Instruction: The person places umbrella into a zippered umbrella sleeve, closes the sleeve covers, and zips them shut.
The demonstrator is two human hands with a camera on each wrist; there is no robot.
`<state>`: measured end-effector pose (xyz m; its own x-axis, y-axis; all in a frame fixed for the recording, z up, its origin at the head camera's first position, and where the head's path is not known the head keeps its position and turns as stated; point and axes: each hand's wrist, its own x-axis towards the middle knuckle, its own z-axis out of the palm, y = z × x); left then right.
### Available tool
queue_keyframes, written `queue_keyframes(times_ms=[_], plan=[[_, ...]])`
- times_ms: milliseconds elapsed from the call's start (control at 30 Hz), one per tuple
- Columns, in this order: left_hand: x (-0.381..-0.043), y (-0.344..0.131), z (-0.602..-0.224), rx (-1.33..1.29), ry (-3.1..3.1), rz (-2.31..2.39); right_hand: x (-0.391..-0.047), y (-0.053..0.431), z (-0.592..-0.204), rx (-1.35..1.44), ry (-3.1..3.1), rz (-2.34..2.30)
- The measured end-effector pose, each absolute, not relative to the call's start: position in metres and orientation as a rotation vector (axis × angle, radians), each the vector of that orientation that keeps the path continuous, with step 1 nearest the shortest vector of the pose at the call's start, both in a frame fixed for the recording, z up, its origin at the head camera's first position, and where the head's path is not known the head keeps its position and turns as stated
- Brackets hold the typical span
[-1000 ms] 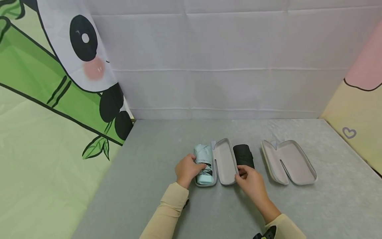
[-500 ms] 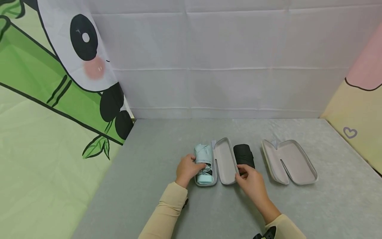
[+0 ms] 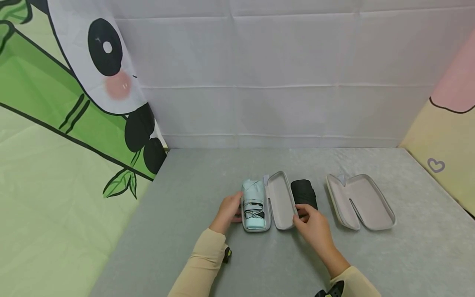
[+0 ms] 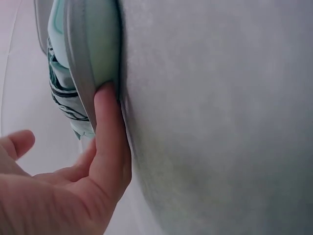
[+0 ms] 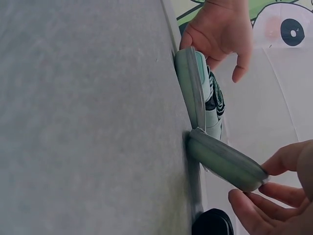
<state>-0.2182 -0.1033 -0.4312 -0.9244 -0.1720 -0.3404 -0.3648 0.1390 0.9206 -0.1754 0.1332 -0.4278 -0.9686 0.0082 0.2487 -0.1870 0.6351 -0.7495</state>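
In the head view a light-blue folded umbrella (image 3: 254, 190) lies in the left half of an open zip case (image 3: 281, 200), its grey-lined lid leaning up to the right. My left hand (image 3: 226, 212) is at the case's left side. The left wrist view shows its fingers (image 4: 108, 127) extended against the case's green outer wall, the thumb apart from the umbrella. My right hand (image 3: 315, 229) pinches the lid's right edge; in the right wrist view thumb and fingers (image 5: 286, 159) meet at the lid's corner. A black folded umbrella (image 3: 302, 192) lies just beyond that hand, partly hidden.
A second open case (image 3: 372, 202), with a pale lining, lies to the right on the grey table (image 3: 193, 177). A white cloth (image 3: 282, 78) hangs behind the table, and a printed panda cloth (image 3: 70, 123) hangs at the left.
My left hand has come off the light-blue umbrella and shifted left and down to the case's outer side, thumb lifted away. My right hand stays on the lid.
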Motion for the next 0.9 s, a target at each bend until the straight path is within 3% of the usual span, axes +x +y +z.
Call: queue_keyframes(times_ms=[900], plan=[[-0.217,-0.108,-0.431,-0.500,2.162,1.938,-0.176,0.120,-0.421,0.248,-2.501,1.264]])
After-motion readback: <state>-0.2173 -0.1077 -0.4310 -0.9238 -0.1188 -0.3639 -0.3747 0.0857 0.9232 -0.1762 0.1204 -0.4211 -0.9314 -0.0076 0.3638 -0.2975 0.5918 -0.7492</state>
